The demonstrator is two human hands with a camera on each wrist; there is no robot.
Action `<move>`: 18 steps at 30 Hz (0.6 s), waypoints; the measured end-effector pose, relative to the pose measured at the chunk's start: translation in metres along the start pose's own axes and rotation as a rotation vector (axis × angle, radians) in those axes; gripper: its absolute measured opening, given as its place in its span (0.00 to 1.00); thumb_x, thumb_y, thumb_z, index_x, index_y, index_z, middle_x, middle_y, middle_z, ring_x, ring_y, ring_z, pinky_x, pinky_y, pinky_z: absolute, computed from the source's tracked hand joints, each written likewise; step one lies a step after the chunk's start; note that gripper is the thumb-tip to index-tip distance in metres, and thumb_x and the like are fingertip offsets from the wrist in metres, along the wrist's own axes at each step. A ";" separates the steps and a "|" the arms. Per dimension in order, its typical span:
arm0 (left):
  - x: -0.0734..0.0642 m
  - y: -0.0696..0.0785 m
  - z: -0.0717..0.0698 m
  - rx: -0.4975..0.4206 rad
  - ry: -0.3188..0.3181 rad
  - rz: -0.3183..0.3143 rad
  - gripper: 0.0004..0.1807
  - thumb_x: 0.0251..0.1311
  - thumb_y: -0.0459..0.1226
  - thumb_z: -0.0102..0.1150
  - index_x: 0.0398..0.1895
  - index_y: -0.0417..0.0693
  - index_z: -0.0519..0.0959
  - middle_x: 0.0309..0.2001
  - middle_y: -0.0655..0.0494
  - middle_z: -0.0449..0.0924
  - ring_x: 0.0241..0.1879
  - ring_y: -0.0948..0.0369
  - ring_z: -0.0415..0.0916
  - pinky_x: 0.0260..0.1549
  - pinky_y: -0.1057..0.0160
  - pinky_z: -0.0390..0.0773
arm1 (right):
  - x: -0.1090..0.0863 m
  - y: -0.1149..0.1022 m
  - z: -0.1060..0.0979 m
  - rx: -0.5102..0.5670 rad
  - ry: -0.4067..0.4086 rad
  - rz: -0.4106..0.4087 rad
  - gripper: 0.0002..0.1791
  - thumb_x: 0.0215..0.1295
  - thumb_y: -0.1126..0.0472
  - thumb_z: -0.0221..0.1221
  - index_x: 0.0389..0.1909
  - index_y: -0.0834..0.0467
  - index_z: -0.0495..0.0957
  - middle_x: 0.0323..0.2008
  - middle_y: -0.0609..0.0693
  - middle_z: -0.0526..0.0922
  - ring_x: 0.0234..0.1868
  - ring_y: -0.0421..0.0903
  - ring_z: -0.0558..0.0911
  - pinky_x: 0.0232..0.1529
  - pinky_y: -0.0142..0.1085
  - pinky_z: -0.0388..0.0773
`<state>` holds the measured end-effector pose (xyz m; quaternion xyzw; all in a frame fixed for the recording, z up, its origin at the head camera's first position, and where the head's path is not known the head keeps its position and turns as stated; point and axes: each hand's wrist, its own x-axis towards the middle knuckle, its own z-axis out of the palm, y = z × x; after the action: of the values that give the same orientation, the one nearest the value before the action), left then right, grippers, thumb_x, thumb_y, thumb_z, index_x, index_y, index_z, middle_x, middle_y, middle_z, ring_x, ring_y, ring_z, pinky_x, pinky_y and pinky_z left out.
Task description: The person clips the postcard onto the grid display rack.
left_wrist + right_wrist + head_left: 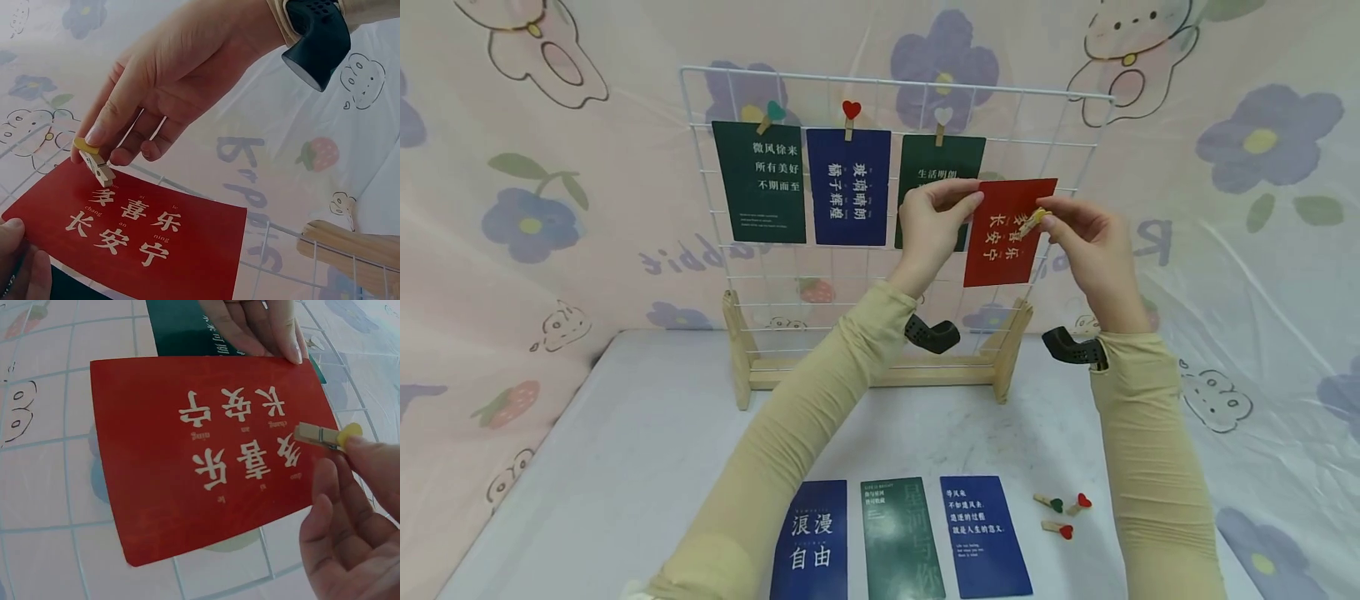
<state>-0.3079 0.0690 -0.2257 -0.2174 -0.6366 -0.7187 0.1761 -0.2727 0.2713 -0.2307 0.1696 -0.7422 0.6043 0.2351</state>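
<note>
A red card (996, 271) with white writing stands in front of the right part of the white wire grid (880, 81). My left hand (928, 229) pinches it by its upper left corner between thumb and fingers. With thumb and forefinger my right hand (1093, 254) pinches a small wooden clothespin (312, 434) by its yellow top. The clothespin lies over the card's face near its writing, as the left wrist view also shows. Behind my left hand, a green card (940, 154) hangs partly hidden from a clip with a pale heart (943, 117).
Left of it on the grid hang a blue card (850, 225) and another green card (752, 200). Wooden feet (739, 350) carry the grid. Near the table's front lie a blue card (808, 500), a green card (895, 533), another blue card (988, 567) and heart clips (1060, 529).
</note>
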 end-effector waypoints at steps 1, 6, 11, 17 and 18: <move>0.001 0.001 0.000 0.001 0.003 0.001 0.11 0.60 0.32 0.62 0.45 0.39 0.83 0.39 0.54 0.84 0.35 0.64 0.80 0.37 0.72 0.80 | 0.001 -0.001 0.001 0.003 0.005 -0.008 0.15 0.64 0.64 0.61 0.52 0.62 0.80 0.45 0.51 0.82 0.41 0.46 0.75 0.42 0.29 0.72; 0.006 0.003 0.002 -0.011 0.020 0.012 0.11 0.60 0.32 0.63 0.45 0.38 0.83 0.38 0.53 0.84 0.34 0.63 0.80 0.36 0.71 0.80 | 0.008 -0.002 0.002 0.029 0.030 -0.030 0.15 0.63 0.65 0.62 0.51 0.63 0.81 0.44 0.51 0.82 0.40 0.46 0.74 0.41 0.29 0.72; 0.008 0.004 0.003 -0.006 0.046 0.020 0.10 0.59 0.32 0.64 0.44 0.39 0.84 0.37 0.54 0.84 0.33 0.64 0.79 0.35 0.71 0.80 | 0.016 -0.007 0.004 0.036 0.064 -0.059 0.14 0.64 0.65 0.62 0.49 0.63 0.81 0.43 0.51 0.82 0.39 0.49 0.73 0.41 0.31 0.71; 0.011 0.010 0.006 0.009 0.051 0.044 0.10 0.58 0.32 0.64 0.43 0.38 0.84 0.37 0.53 0.84 0.33 0.63 0.79 0.35 0.72 0.80 | 0.027 -0.017 0.005 0.085 0.095 -0.104 0.12 0.62 0.67 0.62 0.47 0.64 0.82 0.43 0.52 0.83 0.38 0.49 0.74 0.40 0.32 0.71; 0.012 0.012 0.006 0.013 0.049 0.045 0.10 0.59 0.32 0.64 0.43 0.38 0.84 0.37 0.52 0.84 0.33 0.63 0.79 0.35 0.72 0.80 | 0.028 -0.019 0.005 0.088 0.098 -0.114 0.12 0.62 0.67 0.62 0.46 0.65 0.82 0.42 0.52 0.83 0.38 0.48 0.75 0.40 0.33 0.71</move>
<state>-0.3109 0.0739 -0.2088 -0.2127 -0.6318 -0.7154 0.2091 -0.2870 0.2630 -0.2003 0.1920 -0.6917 0.6295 0.2974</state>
